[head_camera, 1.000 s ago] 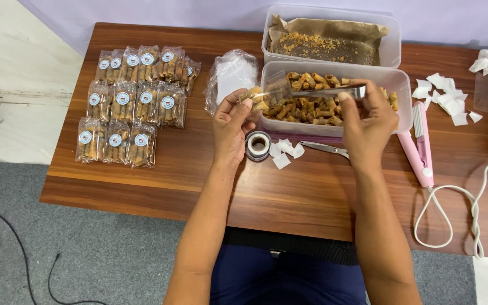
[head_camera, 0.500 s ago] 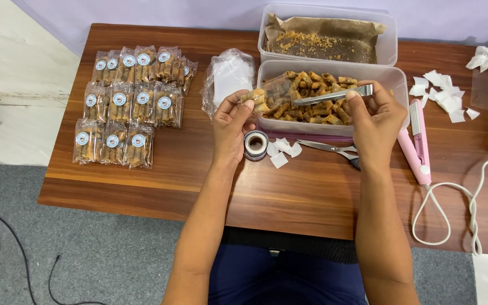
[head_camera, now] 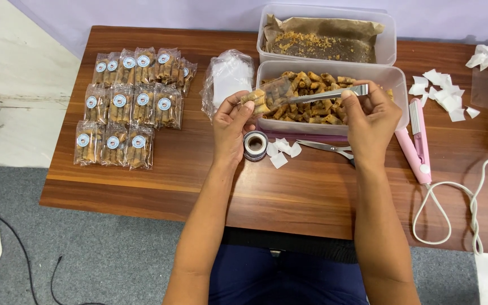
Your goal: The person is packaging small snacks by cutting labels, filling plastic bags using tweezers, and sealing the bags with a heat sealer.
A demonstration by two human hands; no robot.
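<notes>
Head view: clear pouch (head_camera: 271,96) pinched in left hand (head_camera: 230,121), metal tongs (head_camera: 334,93) gripped in right hand (head_camera: 371,116).

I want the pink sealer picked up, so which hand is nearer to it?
Right. The right hand, holding tongs, is just left of the pink sealer. The left hand, holding a small bag, is farther left, beyond the scissors.

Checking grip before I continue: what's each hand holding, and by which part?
Left hand holds a small clear bag by its lower end; right hand pinches metal tongs near their rear end.
</notes>
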